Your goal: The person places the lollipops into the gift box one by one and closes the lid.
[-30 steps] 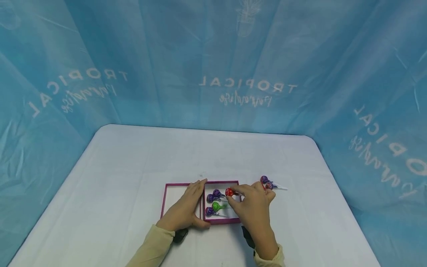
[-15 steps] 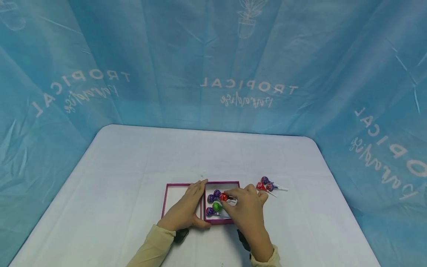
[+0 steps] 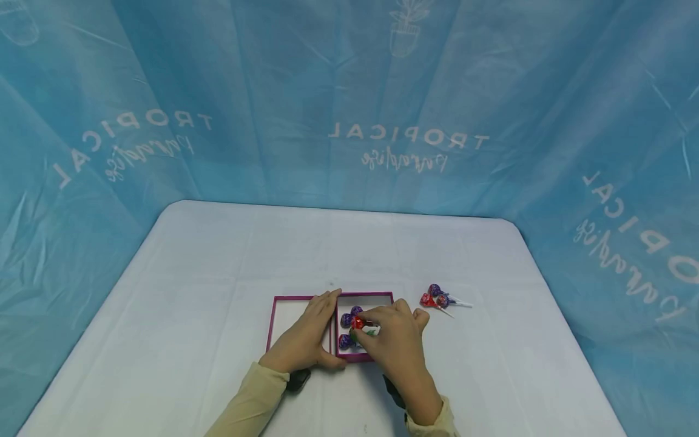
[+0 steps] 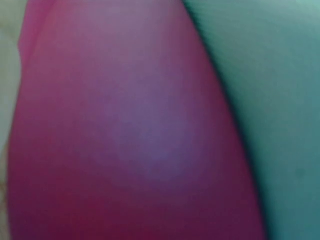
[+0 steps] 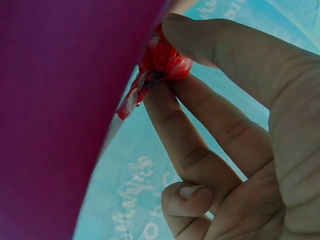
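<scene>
Pinching a round, red-wrapped lollipop [image 5: 170, 62] between thumb and fingers, the right hand [image 3: 397, 343] is holding it over or perhaps inside a square, magenta-rimmed box [image 3: 367, 294], near its left edge. Along that edge, the left hand [image 3: 303, 341] is resting, fingers extended.

Left grip [image 3: 303, 340] bars the right grip [image 3: 397, 341] leftward.

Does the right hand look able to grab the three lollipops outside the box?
Probably not at once: the right hand pinches a red lollipop and would likely need to let go first. The way looks free: the three lollipops lie in the open on the table.
</scene>
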A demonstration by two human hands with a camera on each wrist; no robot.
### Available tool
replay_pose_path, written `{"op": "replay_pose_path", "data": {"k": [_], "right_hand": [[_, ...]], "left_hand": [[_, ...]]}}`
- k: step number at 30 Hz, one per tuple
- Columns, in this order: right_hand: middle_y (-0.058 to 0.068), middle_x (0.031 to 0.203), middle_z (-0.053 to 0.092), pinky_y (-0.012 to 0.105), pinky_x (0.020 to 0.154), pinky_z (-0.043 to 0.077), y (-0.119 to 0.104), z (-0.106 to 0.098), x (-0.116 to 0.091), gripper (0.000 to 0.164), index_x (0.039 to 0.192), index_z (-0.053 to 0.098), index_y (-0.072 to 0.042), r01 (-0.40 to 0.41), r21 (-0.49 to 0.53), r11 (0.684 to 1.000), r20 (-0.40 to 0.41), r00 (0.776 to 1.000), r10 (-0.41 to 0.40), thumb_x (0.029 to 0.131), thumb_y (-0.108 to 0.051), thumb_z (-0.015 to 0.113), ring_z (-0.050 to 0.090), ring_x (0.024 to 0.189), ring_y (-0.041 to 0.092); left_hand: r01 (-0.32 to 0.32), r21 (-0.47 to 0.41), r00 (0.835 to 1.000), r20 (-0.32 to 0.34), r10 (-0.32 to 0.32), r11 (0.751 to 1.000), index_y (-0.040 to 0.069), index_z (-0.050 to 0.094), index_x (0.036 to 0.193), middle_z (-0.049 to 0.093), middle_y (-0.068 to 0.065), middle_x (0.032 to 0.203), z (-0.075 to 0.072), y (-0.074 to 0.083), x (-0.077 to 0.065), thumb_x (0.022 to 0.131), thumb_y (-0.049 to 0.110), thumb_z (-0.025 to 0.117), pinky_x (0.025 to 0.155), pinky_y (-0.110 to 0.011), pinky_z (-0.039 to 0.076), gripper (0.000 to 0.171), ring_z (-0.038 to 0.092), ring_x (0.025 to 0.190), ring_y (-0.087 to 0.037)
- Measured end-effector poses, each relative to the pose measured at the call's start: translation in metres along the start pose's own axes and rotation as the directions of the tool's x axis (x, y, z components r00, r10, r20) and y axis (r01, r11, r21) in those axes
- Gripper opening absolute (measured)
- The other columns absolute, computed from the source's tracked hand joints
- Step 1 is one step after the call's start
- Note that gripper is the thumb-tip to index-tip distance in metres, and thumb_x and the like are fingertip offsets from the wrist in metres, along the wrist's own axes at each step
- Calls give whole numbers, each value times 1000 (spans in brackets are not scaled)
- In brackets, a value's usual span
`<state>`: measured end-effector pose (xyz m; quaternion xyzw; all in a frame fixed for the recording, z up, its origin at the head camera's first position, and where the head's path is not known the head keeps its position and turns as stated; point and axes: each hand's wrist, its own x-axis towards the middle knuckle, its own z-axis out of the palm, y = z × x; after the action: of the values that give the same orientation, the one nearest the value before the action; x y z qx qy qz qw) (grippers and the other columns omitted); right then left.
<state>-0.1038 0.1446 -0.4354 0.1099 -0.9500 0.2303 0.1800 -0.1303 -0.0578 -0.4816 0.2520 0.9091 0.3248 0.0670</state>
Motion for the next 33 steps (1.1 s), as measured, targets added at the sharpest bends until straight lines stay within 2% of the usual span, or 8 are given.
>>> {"op": "replay_pose_path", "data": {"k": [5,21,33], "right_hand": [[-7,88,77,49,78,27,0,4,0,28,90,83,-23,-1,-21,1000,24,1000,2,66,-32,94,47,78,12],[-7,86,78,48,76,28,5,6,2,25,89,83,-27,-84,-56,995,154,984,91,66,-33,94,47,77,13],[-8,85,77,46,74,27,12,12,3,27,89,83,-28,-74,-44,996,164,983,80,65,-35,94,47,77,13]], "left_hand": [[-7,14,1000,-6,7,1000,7,16,162,26,-17,164,1,-1,1,61,52,94,124,-48,23,135,23,152,-36],[-24,10,1000,-6,24,1000,7,14,162,26,-15,165,1,-1,1,62,51,94,125,-47,22,135,23,152,-35],[-12,1,1000,3,12,1000,9,12,163,24,-15,165,1,0,0,63,52,93,124,-49,23,135,22,152,-36]]}}
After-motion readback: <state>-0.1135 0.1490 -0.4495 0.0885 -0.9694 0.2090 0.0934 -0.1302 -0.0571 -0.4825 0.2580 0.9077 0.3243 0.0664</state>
